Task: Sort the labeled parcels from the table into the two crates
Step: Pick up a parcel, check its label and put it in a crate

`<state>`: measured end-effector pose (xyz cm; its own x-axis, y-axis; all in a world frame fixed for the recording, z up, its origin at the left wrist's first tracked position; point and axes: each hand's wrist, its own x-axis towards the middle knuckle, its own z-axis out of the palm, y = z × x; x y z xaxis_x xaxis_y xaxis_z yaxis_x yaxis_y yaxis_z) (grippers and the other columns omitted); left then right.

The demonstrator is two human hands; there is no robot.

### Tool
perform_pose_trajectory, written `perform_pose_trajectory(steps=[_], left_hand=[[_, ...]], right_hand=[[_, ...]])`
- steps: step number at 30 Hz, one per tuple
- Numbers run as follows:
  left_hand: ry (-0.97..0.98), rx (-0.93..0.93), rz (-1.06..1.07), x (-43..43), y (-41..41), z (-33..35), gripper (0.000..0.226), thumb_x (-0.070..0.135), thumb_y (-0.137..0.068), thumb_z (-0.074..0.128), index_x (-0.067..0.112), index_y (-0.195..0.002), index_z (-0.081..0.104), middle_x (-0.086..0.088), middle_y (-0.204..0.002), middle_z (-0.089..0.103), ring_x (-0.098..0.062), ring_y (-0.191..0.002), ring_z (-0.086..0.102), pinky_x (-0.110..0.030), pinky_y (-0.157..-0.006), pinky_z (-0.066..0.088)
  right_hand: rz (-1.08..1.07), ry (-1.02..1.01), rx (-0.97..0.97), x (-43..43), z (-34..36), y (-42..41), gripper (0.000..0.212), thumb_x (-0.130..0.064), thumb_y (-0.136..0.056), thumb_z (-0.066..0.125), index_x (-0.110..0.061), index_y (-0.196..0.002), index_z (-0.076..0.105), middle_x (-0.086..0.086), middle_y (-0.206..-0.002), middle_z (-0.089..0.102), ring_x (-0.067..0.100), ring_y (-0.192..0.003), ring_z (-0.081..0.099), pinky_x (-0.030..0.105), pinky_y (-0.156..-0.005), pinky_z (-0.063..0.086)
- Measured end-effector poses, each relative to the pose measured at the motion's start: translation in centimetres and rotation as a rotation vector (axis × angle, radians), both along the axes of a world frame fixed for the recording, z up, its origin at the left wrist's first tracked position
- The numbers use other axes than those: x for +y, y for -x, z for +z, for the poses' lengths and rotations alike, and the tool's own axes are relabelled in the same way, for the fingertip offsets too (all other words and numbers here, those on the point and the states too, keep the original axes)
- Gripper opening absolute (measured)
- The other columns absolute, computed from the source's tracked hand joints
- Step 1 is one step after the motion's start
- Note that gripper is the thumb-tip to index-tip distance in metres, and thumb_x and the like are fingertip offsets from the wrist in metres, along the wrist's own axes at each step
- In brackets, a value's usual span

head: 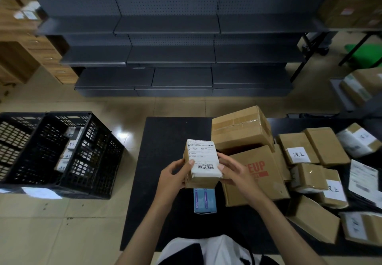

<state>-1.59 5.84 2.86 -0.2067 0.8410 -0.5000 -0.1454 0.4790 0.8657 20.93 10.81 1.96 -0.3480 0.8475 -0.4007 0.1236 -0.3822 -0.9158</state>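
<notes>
I hold a small brown parcel (201, 161) with a white barcode label facing up, above the black table (163, 140). My left hand (175, 174) grips its left side, thumb on the label. My right hand (235, 171) grips its right side. Two black slatted crates stand on the floor to the left: the near crate (91, 153) holds several labeled parcels, while the far-left crate (14, 140) shows no contents from here. Several taped cardboard parcels (310, 161) with white handwritten labels lie on the right part of the table.
A blue and white box (204, 201) lies on the table under my hands. Two larger cardboard boxes (241, 130) are stacked right of centre. Grey metal shelving (171, 57) stands beyond the table. More boxes sit on racks at the far right.
</notes>
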Motion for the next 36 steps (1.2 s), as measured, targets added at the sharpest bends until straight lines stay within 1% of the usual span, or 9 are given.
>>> perform_pose_trajectory(steps=[2,7,15,18,21,23,26,30,36], left_hand=[[0.013,-0.017,0.010,-0.1,-0.1,0.3,0.041,0.045,-0.091,0.076,0.026,-0.127,0.071,0.007,-0.111,0.079,-0.011,-0.100,0.077,-0.027,-0.077,0.062],[0.002,-0.031,0.015,-0.3,-0.2,0.6,0.044,0.047,-0.090,0.076,0.028,-0.130,0.069,0.006,-0.116,0.078,-0.013,-0.104,0.076,-0.029,-0.081,0.062],[-0.081,0.006,-0.034,-0.6,-0.1,0.9,0.033,0.024,-0.100,0.069,0.027,-0.132,0.067,0.006,-0.123,0.076,-0.011,-0.114,0.072,-0.034,-0.096,0.059],[-0.136,0.098,-0.016,-0.7,0.0,0.5,0.036,0.011,-0.097,0.071,0.023,-0.131,0.068,0.009,-0.122,0.076,-0.008,-0.114,0.071,-0.033,-0.095,0.060],[-0.186,0.124,-0.027,-0.7,-0.2,0.6,0.042,0.008,-0.096,0.073,0.022,-0.135,0.066,0.011,-0.122,0.075,-0.009,-0.113,0.072,-0.027,-0.085,0.062],[-0.179,0.104,-0.059,-0.6,-0.5,0.7,0.050,0.013,-0.095,0.076,0.025,-0.141,0.062,0.011,-0.124,0.074,-0.008,-0.113,0.072,-0.026,-0.083,0.062],[-0.136,0.116,-0.106,-0.6,-1.0,0.4,0.067,0.034,-0.087,0.086,0.036,-0.147,0.056,0.012,-0.131,0.071,-0.007,-0.118,0.069,-0.035,-0.092,0.062],[-0.089,0.165,-0.132,-0.7,-1.2,-0.1,0.092,0.066,-0.065,0.091,0.052,-0.147,0.050,0.015,-0.142,0.062,-0.009,-0.128,0.063,-0.043,-0.100,0.059],[-0.108,-0.019,-0.103,-0.9,-0.6,0.1,0.067,0.018,-0.088,0.083,0.038,-0.145,0.054,0.014,-0.127,0.073,-0.006,-0.117,0.069,-0.031,-0.087,0.062]], right_hand=[[0.013,0.034,0.003,-0.1,0.2,0.1,0.045,-0.035,-0.100,0.063,-0.043,-0.144,0.055,-0.015,-0.132,0.069,0.010,-0.123,0.065,0.045,-0.102,0.057],[0.024,0.133,0.031,-0.4,0.3,0.3,0.048,-0.043,-0.099,0.062,-0.049,-0.145,0.051,-0.015,-0.132,0.069,0.016,-0.121,0.068,0.050,-0.101,0.057],[-0.035,0.137,0.081,-0.9,-0.2,0.7,0.068,-0.034,-0.091,0.076,-0.038,-0.150,0.042,0.001,-0.133,0.070,0.022,-0.118,0.070,0.049,-0.097,0.059],[-0.036,0.032,-0.060,-1.0,-0.4,0.6,0.088,-0.043,-0.081,0.086,-0.041,-0.154,0.037,-0.004,-0.137,0.063,0.013,-0.120,0.066,0.036,-0.092,0.060],[-0.011,-0.109,-0.185,-1.3,0.4,1.1,0.076,-0.037,-0.081,0.086,-0.054,-0.138,0.038,-0.023,-0.128,0.058,-0.003,-0.114,0.059,0.016,-0.078,0.055],[-0.005,-0.176,-0.218,-1.4,0.4,1.4,0.072,-0.031,-0.080,0.088,-0.061,-0.127,0.042,-0.026,-0.123,0.062,-0.001,-0.113,0.062,0.016,-0.080,0.056],[-0.011,-0.242,-0.247,-1.6,0.2,1.7,0.080,-0.035,-0.074,0.093,-0.048,-0.140,0.050,-0.023,-0.126,0.066,0.000,-0.118,0.062,0.024,-0.089,0.058],[0.003,-0.282,-0.256,-1.6,0.8,1.8,0.088,-0.025,-0.073,0.094,-0.041,-0.143,0.044,-0.021,-0.127,0.062,-0.012,-0.116,0.057,0.008,-0.085,0.050],[0.038,-0.296,-0.252,-1.7,0.8,1.6,0.095,-0.040,-0.073,0.093,-0.047,-0.150,0.039,-0.022,-0.137,0.056,-0.003,-0.123,0.056,0.033,-0.099,0.056]])
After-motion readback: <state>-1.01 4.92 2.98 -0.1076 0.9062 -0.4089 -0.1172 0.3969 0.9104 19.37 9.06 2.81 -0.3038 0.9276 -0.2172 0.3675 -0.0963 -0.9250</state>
